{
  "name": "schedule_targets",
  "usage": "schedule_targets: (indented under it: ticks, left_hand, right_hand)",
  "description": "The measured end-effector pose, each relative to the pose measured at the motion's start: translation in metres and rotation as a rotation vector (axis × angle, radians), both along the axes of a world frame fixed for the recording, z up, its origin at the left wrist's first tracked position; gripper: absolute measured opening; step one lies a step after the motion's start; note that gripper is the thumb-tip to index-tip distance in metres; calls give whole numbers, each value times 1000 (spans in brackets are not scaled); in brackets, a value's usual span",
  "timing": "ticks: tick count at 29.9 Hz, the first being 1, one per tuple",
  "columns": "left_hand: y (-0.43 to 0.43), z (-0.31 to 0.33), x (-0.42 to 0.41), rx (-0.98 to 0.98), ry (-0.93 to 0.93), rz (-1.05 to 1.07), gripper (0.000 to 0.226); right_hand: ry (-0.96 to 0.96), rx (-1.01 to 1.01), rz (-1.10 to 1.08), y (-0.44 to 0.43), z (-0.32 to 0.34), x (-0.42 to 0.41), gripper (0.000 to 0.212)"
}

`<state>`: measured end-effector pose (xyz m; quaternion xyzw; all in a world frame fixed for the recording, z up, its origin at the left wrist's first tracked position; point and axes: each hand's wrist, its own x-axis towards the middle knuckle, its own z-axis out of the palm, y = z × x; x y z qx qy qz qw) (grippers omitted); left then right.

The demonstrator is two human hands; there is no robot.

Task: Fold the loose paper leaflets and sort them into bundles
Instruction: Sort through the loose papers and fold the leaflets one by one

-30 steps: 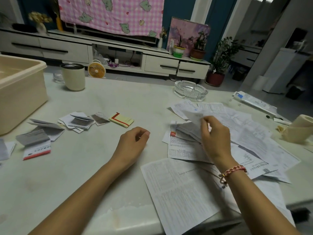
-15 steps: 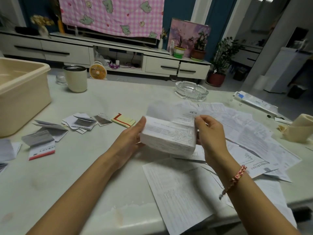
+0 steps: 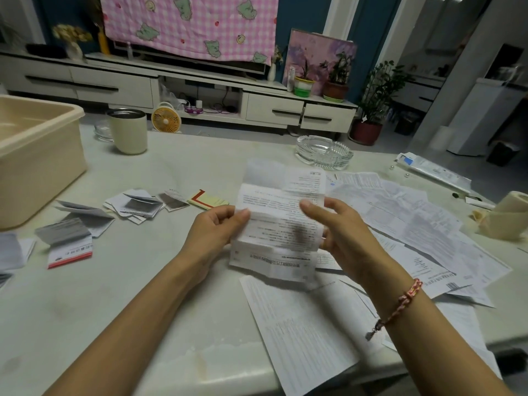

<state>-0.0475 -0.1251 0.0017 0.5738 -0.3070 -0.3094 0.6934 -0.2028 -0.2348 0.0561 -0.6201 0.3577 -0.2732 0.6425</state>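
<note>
A white printed leaflet (image 3: 281, 221), creased into bands, is held up above the table in front of me. My left hand (image 3: 213, 234) pinches its left edge with thumb on top. My right hand (image 3: 341, 232) holds its right edge, thumb across the front. A spread of loose unfolded leaflets (image 3: 400, 221) lies to the right, and one large sheet (image 3: 300, 327) hangs over the near table edge. Folded leaflets (image 3: 137, 205) lie in small heaps at the left, with a red-edged folded one (image 3: 70, 247) nearer me.
A beige plastic tub (image 3: 37, 155) stands at far left, a cream mug (image 3: 128, 131) behind the folded heaps, a glass ashtray (image 3: 324, 152) at the back, a tape roll (image 3: 508, 215) at far right. Bare tabletop (image 3: 85, 310) lies under my left forearm.
My right hand lifted a leaflet off the right pile; my left hand came up from the table and took its left edge. The leaflet now stands taller, turned lengthwise between both hands.
</note>
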Motion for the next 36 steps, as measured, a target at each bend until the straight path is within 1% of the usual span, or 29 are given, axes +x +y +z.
schedule_targets:
  ticks: [1,2,3,5,6,7,8,10,11,12,14,15,16,17,18,19,20,21,22,24,26,30,33,36]
  left_hand:
    - [0,0,0,-5,-4,9,12]
    - [0,1,0,-12,-6,14,12]
    - [0,1,-1,-20,-15,18,11]
    - [0,2,-1,-32,-19,19,11]
    - [1,3,-2,-44,-8,16,10]
    - [1,4,-2,-64,3,6,11]
    - [2,6,-2,-80,15,-9,13]
    - [2,8,-3,-103,11,-52,12]
    - [3,9,-4,-115,3,-69,11]
    - [4,10,-5,-124,0,-76,11]
    - [6,10,-5,-133,-29,-53,15]
    - [4,8,-3,-133,-40,-20,20]
    - [4,7,-1,-123,-39,13,26]
    - [2,6,1,-104,-32,34,38]
    - [2,5,2,-81,0,27,53]
    - [2,5,2,-65,54,-11,69]
    - [3,5,-1,-47,115,-80,81]
    - [3,5,-3,-33,150,-153,78]
    - [3,6,-8,-17,162,-211,64]
    - [4,7,-14,23,118,-228,34]
    - [3,4,-13,41,67,-162,18]
    - [3,3,-9,83,38,-88,16]
    - [2,4,-7,88,24,-60,15]
    - [2,6,-7,136,-23,-38,12]
  right_hand:
    - [22,-48,-18,3,-1,2,53]
    - [64,-150,-71,5,-2,3,58]
    - [134,-331,-136,6,-4,3,61]
    - [297,-881,-214,7,-6,1,60]
    - [358,-1141,-193,8,-6,0,57]
    - [399,-1314,-124,10,-5,0,53]
    - [442,-1367,-10,14,-4,1,52]
    - [524,-1281,197,25,-2,4,52]
    - [562,-1245,256,29,-3,5,46]
    - [582,-1239,285,31,-3,7,34]
    - [511,-1237,244,31,-4,9,9]
    - [473,-1202,197,27,-6,10,8]
    - [441,-1131,154,23,-6,11,14]
    - [389,-1017,109,20,-6,12,18]
    - [299,-862,63,18,-5,13,19]
    - [202,-681,35,18,-2,14,17]
    - [124,-498,33,17,-2,14,15]
    - [75,-345,43,16,-3,14,15]
    - [48,-248,48,15,-5,15,17]
    - [47,-182,40,14,-9,17,20]
    - [75,-178,36,14,-11,19,21]
    - [115,-137,81,13,-10,21,20]
    - [115,-146,115,13,-11,21,15]
    - [87,-121,129,12,-12,20,27]
